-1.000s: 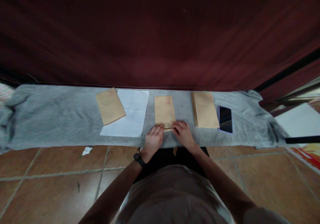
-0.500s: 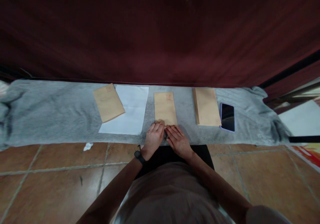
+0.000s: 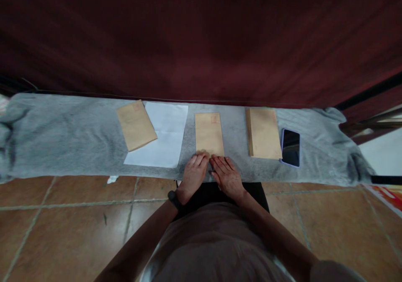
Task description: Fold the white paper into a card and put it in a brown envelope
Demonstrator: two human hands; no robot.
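A brown paper envelope [image 3: 209, 133] with a red printed mark at its far right corner lies straight in front of me. Its near end is partly hidden under my fingers. My left hand [image 3: 195, 173], a dark watch on its wrist, rests its outstretched fingertips on the left part of that end. Beside it, my right hand [image 3: 228, 175] lies flat, fingers extended over the right part. Further right is a thick stack of brown envelopes [image 3: 265, 133]. On the left, another brown envelope [image 3: 135, 125] lies at a slant, partly over white paper [image 3: 168, 135].
A grey cloth [image 3: 78, 139] covers the long narrow table. A phone [image 3: 290, 147] in a light purple case lies right of the stack. Dark red fabric [image 3: 201, 43] hangs behind the far edge. White scrap [image 3: 112, 179] lies on the tiled floor [image 3: 72, 231].
The envelope's near end, slightly raised between my fingertips before, now lies flatter under them. My right fingers have spread a little. The whole view has shifted slightly.
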